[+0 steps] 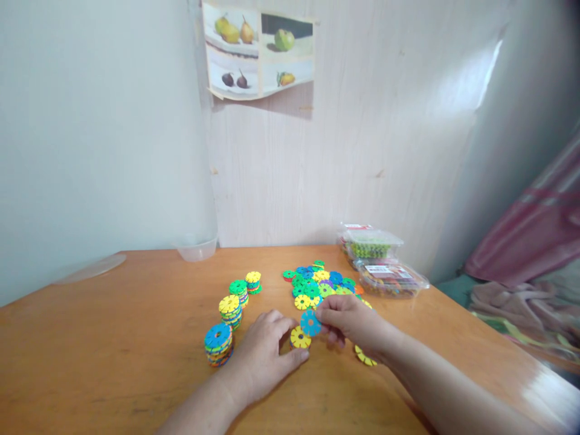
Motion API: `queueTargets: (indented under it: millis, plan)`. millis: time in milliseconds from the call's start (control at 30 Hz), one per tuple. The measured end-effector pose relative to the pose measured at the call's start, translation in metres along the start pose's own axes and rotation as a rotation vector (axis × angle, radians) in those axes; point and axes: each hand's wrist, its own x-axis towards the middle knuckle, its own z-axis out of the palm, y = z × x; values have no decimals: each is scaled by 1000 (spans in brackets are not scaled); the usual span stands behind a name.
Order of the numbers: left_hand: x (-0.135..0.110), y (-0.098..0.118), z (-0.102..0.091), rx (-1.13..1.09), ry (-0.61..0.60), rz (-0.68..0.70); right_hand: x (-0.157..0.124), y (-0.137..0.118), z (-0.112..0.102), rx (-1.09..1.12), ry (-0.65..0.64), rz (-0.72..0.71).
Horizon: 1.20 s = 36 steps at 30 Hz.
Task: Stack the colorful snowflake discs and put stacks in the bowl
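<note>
Between thumb and fingertips, my right hand [347, 320] pinches a blue notched plastic disc [310, 324], tilted just above a short stack of notched discs [300, 338] topped by a yellow one. My left hand [274, 347] is curled around that stack, thumb in front and index finger behind it. Left of this hand stand several disc stacks in a slanting row: a blue-topped stack [218, 344] nearest, then a yellow-topped one [230, 311], a green-topped one [238, 293] and a small yellow-topped one [254, 282]. Beyond my right hand lies a loose pile of coloured discs [312, 287].
Clear plastic boxes with colourful contents [392, 278] stand at the table's back right. An empty clear tub [197, 249] and a flat translucent lid [93, 269] are at the back left. Yellow discs [364, 356] lie partly under my right wrist. Fruit pictures [259, 51] hang on the wall.
</note>
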Motion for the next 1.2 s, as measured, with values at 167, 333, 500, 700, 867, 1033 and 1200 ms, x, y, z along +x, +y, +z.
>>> queueTargets:
  millis: [167,333,500,700,867,1033,1200]
  plan:
    - [0,2,0,-11,-3,-3,-1,0,16,96,-79,92]
    - [0,2,0,6,-9,-1,-1,-2,20,-18,-41,104]
    - [0,2,0,12,1,-3,2,-4,0,-265,126,-25]
    - [0,4,-2,-5,-1,-2,-3,-4,-40,-754,205,-118]
    - [0,5,-3,-4,-8,-4,-7,1,-43,-878,109,32]
    - [0,3,-1,-13,-3,7,-5,5,-36,-833,73,93]
    - [0,3,0,-7,5,6,-2,2,-32,-668,98,51]
